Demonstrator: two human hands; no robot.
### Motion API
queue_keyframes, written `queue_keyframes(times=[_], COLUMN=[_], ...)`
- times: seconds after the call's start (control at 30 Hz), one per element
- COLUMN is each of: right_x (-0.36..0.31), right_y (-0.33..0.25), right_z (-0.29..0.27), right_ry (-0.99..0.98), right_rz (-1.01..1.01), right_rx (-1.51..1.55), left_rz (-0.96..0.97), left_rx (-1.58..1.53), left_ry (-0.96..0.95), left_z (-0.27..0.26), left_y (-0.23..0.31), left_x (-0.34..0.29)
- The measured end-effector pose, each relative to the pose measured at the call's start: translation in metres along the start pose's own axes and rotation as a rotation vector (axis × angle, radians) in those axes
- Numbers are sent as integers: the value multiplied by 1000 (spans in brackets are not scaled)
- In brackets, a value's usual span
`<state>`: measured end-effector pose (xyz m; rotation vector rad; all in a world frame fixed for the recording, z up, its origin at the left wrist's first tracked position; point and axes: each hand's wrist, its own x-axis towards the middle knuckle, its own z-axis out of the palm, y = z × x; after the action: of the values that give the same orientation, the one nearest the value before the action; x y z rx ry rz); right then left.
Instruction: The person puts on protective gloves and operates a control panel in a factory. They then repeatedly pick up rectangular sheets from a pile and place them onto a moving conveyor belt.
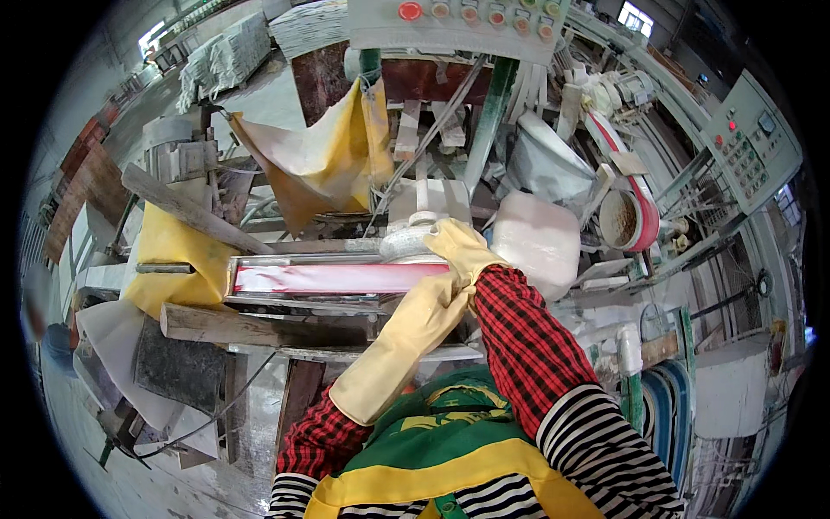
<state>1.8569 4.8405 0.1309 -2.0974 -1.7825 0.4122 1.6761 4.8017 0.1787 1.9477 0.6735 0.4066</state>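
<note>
Both my hands wear pale yellow rubber gloves. My left hand (441,303) is closed on the cuff of the right rubber glove (488,261), at the right wrist. My right hand (458,240) reaches forward with its fingers loosely stretched out, beside a round whitish machine head (411,242); whether they touch cannot be made out. Red-and-black checked sleeve covers (532,333) run up both forearms over striped sleeves. Below the hands lies a narrow conveyor belt (337,278), whitish with red edges.
A control panel (458,26) with coloured buttons hangs ahead, another control box (752,143) at right. A white plastic jerrycan (536,242) stands right of my hands. Yellow sheeting (324,143) hangs at left. Wooden beams (251,327) flank the belt. A person's blue sleeve (59,349) shows far left.
</note>
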Motion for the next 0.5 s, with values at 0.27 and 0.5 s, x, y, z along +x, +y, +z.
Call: queue_keyframes(times=[0.27,0.5], right_x=[-12,-14], right_y=[-3,-23], right_z=[10,-14], right_ry=[-118,-238], right_rz=[200,0], right_rx=[-188,-209], left_rz=[223,-96], left_rx=[152,-287], left_ry=[5,44], left_z=[-19,-7], left_y=[-14,-16], left_x=[-12,-19])
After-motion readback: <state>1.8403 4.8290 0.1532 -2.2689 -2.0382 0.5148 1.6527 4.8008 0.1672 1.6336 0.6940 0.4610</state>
